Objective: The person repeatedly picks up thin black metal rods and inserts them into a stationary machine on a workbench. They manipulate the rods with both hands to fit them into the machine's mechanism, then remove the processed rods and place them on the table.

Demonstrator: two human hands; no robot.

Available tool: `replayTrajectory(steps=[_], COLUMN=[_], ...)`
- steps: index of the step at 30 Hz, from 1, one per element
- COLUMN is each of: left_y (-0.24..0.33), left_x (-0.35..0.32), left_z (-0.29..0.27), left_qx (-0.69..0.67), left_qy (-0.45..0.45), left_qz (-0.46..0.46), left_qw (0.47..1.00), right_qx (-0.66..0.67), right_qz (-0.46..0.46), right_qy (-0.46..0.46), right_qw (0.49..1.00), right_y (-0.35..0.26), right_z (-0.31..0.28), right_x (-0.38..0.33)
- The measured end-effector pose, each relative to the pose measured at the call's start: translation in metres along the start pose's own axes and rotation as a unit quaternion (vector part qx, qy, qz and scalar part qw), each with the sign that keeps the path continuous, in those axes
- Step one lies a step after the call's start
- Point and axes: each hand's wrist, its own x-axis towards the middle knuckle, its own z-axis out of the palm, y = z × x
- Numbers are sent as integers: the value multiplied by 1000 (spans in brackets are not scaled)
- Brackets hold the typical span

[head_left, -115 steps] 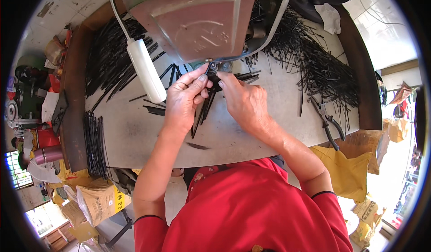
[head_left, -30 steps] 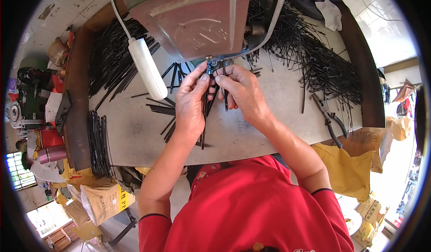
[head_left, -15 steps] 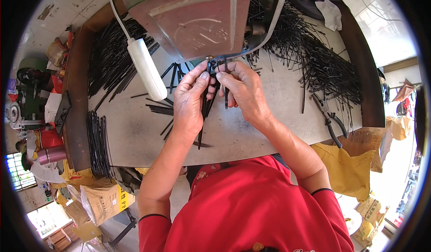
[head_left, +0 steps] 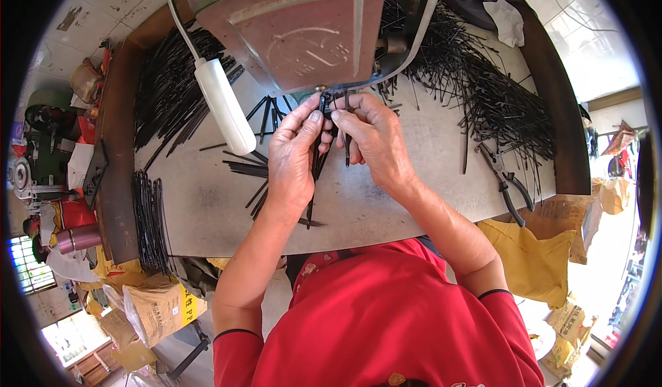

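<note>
My left hand (head_left: 293,156) and my right hand (head_left: 369,135) meet just below the reddish metal machine (head_left: 303,28) at the back of the grey worktable (head_left: 207,207). Both pinch thin black strips (head_left: 317,170) that hang down between the palms, their top ends held up against the machine's lower edge. More loose black strips (head_left: 252,170) lie on the table just left of my left hand. A white cylindrical handle (head_left: 224,104) on a cable slants down left of my hands.
Large heaps of black strips lie at the back left (head_left: 169,94) and back right (head_left: 483,90). A neat bundle of strips (head_left: 148,218) sits at the table's left edge. Pliers (head_left: 507,183) lie at the right. Cardboard boxes (head_left: 162,308) and yellow sacks (head_left: 534,259) stand below.
My hands have risen from the table middle to the machine's lower edge, carrying the strips with them. Over the last second they have barely shifted.
</note>
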Motion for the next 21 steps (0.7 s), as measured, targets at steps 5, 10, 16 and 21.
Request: replayTrajectory(steps=[5, 10, 16, 21], left_y=[-3, -7, -7, -6], left_x=[2, -2, -3, 1], left_z=[-2, 4, 3, 1], left_qx=[10, -38, -50, -25], left_qy=[5, 8, 0, 0], left_qz=[12, 0, 2, 2], left_qw=[1000, 999, 999, 1000], right_qx=[0, -27, -27, -30], right_qz=[-6, -20, -18, -19], right_qy=[-4, 21, 31, 28], right_qw=[1000, 999, 999, 999], right_y=[2, 6, 6, 4], right_z=[1, 2, 3, 1], right_x=[2, 1, 0, 1])
